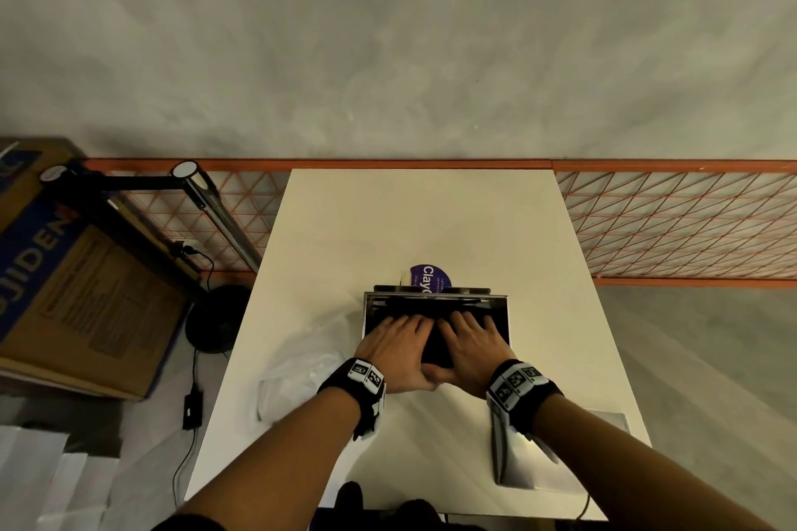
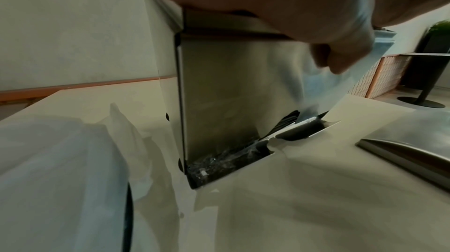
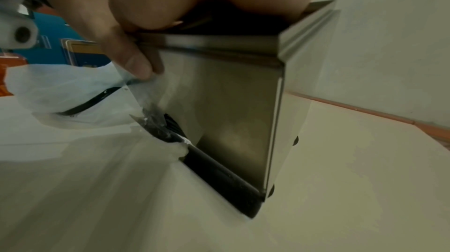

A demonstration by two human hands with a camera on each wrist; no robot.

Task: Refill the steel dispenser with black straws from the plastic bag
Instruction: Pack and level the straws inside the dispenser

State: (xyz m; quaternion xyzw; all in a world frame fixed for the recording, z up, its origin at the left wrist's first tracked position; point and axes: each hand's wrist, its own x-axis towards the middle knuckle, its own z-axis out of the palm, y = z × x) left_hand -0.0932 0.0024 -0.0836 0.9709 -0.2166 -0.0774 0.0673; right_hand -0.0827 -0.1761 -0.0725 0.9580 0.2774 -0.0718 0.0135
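**Loading step: both hands press the straws down into the dispenser**

Now we stand at the loading step. We lay our left hand (image 1: 399, 347) and right hand (image 1: 470, 347) side by side in the open top of the steel dispenser (image 1: 435, 315), fingers spread and fairly straight, flat on the mass of black straws (image 1: 435, 343) inside. Neither hand curls round anything in the head view. In the wrist views a thumb hangs down over the front wall of the steel dispenser (image 3: 238, 106), beside a strip of clear film (image 3: 143, 90); whether it pinches that film, we cannot tell.

Contents. The dispenser stands upright near the middle of the white table (image 1: 388, 228), and its top reads as filled with straws close to the rim. At its foot, the serving slot (image 3: 219, 175) shows dark straws lying along it, with crumpled clear wrapping at one end of the slot (image 2: 219, 160). The plastic bag (image 1: 302, 375) lies slack on the table just left of the dispenser; one dark straw-like line shows through it in the wrist views (image 3: 90, 102), so we judge it nearly emptied.

A steel lid (image 1: 556, 457) lies on the table at our right, apart from the dispenser. A purple-labelled item (image 1: 429, 278) stands just behind it.

Next move, as we judge it: level the straws so that none stands above the rim, clear any wrapping from the slot, then fetch the lid.
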